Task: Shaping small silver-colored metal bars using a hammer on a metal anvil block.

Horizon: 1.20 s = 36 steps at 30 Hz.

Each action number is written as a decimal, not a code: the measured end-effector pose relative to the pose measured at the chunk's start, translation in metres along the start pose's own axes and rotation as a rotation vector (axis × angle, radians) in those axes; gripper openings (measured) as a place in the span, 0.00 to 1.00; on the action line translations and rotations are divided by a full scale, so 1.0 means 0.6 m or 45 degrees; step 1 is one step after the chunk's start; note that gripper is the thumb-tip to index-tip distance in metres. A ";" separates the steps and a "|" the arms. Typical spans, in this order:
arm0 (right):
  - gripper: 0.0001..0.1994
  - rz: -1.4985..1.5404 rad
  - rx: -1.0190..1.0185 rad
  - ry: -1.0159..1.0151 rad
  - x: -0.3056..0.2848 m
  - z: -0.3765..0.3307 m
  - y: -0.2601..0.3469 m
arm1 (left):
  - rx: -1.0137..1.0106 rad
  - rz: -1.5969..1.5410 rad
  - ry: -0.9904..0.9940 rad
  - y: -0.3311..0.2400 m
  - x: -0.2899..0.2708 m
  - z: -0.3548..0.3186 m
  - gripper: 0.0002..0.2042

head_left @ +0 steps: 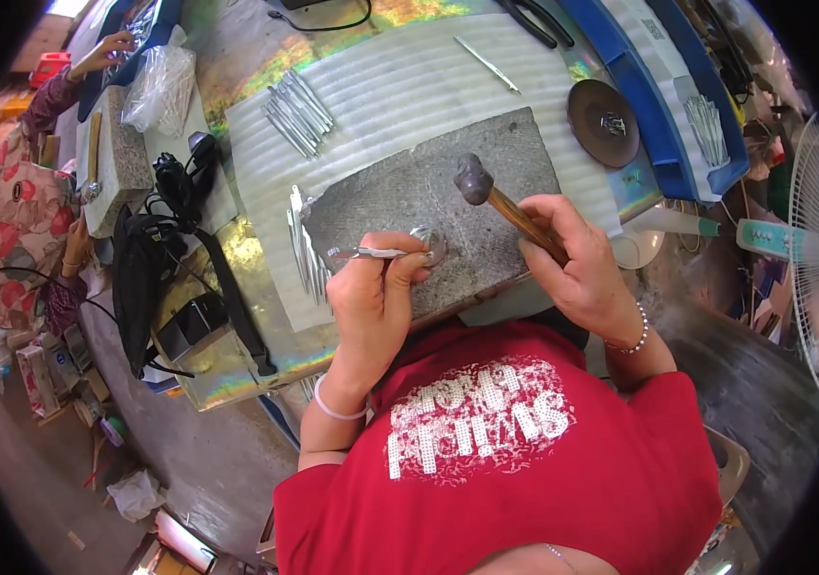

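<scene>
My left hand (371, 297) pinches a slim silver metal piece (376, 253), holding it level with its tip over a small round metal block (436, 245). That block rests on a rough grey stone slab (390, 187). In my right hand (577, 264) is a hammer (517, 218), gripped by its wooden handle, its dark head raised above the slab and apart from the metal piece. Similar slim pieces lie in a bundle (300, 113) beyond the slab and in another pile (307, 251) along its left edge. My fingertips partly hide the held piece's tip.
A brown round dish (587, 120) with small metal bits stands right of the slab, beside a blue tray (641, 105) of slim pieces. Black-handled pliers (536, 21) lie at the back. A black bag (141, 287) and another person (31, 211) are at left; a fan (812, 259) stands right.
</scene>
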State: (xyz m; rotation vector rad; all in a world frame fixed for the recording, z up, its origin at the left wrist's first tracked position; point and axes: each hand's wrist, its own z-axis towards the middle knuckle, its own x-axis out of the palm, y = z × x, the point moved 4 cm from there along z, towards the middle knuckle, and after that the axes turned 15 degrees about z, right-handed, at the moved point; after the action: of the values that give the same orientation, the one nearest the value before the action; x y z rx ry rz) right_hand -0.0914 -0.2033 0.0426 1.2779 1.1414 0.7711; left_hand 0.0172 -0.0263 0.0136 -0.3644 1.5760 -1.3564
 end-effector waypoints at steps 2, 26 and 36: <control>0.14 0.113 0.003 -0.012 0.001 -0.004 -0.001 | 0.012 -0.003 0.009 -0.001 0.000 0.000 0.01; 0.12 0.029 -0.500 0.391 0.061 0.014 0.141 | 0.575 0.637 0.075 -0.039 0.000 -0.021 0.15; 0.25 -0.278 -0.441 0.400 0.007 -0.049 0.183 | 0.542 0.563 -0.068 -0.026 -0.007 -0.005 0.09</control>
State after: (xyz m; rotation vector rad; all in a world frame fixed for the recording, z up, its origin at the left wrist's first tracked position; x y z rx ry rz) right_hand -0.1015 -0.1704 0.1510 0.7471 1.3049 0.9775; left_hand 0.0112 -0.0265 0.0288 0.1978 1.1905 -1.2723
